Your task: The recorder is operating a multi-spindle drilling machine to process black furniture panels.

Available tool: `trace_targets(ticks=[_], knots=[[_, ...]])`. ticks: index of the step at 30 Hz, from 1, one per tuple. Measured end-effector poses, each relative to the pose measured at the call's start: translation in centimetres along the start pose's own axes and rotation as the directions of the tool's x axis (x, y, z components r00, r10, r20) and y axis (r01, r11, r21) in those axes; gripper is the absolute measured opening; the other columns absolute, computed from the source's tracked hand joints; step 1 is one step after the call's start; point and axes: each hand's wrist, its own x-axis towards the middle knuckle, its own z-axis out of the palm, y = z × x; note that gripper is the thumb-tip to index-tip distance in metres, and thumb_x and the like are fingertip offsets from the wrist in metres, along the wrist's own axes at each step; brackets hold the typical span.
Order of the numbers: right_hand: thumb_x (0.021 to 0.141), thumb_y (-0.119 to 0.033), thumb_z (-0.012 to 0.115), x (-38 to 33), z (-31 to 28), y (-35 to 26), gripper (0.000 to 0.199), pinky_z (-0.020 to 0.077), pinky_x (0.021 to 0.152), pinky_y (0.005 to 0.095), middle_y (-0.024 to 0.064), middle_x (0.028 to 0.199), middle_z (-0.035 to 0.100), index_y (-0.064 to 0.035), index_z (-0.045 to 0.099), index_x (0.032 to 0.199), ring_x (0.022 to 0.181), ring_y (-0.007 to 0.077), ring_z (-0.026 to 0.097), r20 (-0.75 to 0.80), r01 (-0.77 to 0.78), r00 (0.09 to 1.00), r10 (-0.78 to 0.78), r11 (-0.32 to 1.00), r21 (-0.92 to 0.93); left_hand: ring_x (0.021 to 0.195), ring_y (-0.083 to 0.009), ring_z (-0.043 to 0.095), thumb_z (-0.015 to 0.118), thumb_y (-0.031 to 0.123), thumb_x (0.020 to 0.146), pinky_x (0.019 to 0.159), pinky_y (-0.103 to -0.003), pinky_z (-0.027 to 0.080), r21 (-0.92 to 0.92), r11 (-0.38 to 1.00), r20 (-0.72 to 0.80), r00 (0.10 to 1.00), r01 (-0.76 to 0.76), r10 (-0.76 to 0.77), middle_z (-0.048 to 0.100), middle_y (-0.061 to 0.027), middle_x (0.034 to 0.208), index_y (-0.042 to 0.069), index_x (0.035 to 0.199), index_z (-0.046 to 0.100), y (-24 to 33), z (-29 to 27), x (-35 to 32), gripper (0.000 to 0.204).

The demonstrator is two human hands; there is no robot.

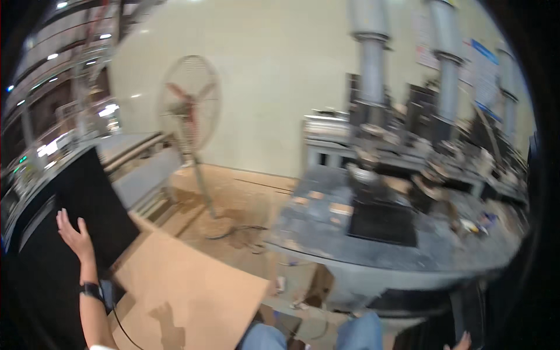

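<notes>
Left hand (74,234) flat on black panel (93,201), fingers spread.

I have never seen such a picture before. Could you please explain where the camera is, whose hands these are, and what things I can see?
The camera sits on a person's head and looks down, so straight edges bend. The left hand, with a dark wristband, rests open on a flat black rectangular sheet. Beside it lies a large brown cardboard sheet. Only the fingers of the right hand show at the lower edge, holding nothing visible. Ahead stands a grey metal workbench with a black square mat, and a round standing fan is by the wall.
</notes>
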Motion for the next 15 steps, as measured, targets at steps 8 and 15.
trace_targets(ticks=[8, 15], knots=[[0.071, 0.006, 0.058, -1.1, -0.7, 0.0, 0.053, 0.04, 0.1, 0.0426, 0.0141, 0.123, 0.059, -0.0062, 0.057, 0.122, 0.117, 0.0343, 0.053, -0.192, -0.262, 0.937, 0.292, 0.951, 0.167, 0.125, -0.0326, 0.043, 0.07, 0.035, 0.077, 0.102, -0.055, 0.032, -0.997, 0.061, 0.022, 0.542, -0.054, 0.84, 0.051, -0.0124, 0.127, 0.007, 0.118, 0.059, 56.7, -12.3, -17.1, 0.051], [0.064, 0.006, 0.057, 10.0, -9.3, -8.0, 0.04, 0.0497, 0.088, 0.044, 0.0116, 0.101, 0.068, -0.0064, 0.066, 0.101, 0.096, 0.0322, 0.065, -0.51, 0.414, 0.844, -0.165, 0.805, 0.425, 0.139, -0.0303, 0.025, 0.043, 0.071, 0.083, 0.114, -0.056, 0.012, -0.955, 0.29, 0.296, 0.204, 0.059, 0.933, 0.035, -0.0124, 0.147, 0.002, 0.144, 0.033, 67.6, -19.1, -23.1, 0.092]])
